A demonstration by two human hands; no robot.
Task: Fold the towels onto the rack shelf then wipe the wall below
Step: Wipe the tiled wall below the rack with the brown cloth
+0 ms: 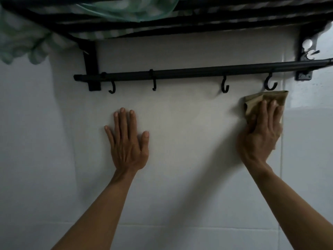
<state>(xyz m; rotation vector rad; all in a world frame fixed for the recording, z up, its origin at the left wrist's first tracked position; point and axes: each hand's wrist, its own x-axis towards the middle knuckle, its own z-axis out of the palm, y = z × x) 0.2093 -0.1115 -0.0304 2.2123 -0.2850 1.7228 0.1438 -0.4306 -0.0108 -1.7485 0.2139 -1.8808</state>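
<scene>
The left hand (128, 141) lies flat against the white tiled wall (180, 159), fingers straight and slightly spread, holding nothing. The right hand (261, 130) presses a crumpled tan wiping cloth (259, 99) against the same wall, fingers extended over it; most of the cloth is hidden beneath the palm, so only its upper folds and a sliver along the hand's right edge show, and whether the thumb hooks round it cannot be told. The cloth sits just below the rightmost of four small black hooks (270, 84), which hang from a black horizontal rail (198, 72) mounted on the wall. Above the rail runs the black slatted rack shelf (234, 17), seen from underneath and cut off by the top edge of the view. Pale green checked towels (27, 44) rest on it: their undersides show only in strips between the slats, one corner droops over the shelf's left end, and a smoother green fabric (129, 9) bulges down between the bars near the top. How neatly they are folded cannot be judged from below. The right bracket (306, 51) of the rack is blurred, with a pale round fitting on it that is hard to identify. The scene is dim, and both forearms run out of the bottom of the view.
</scene>
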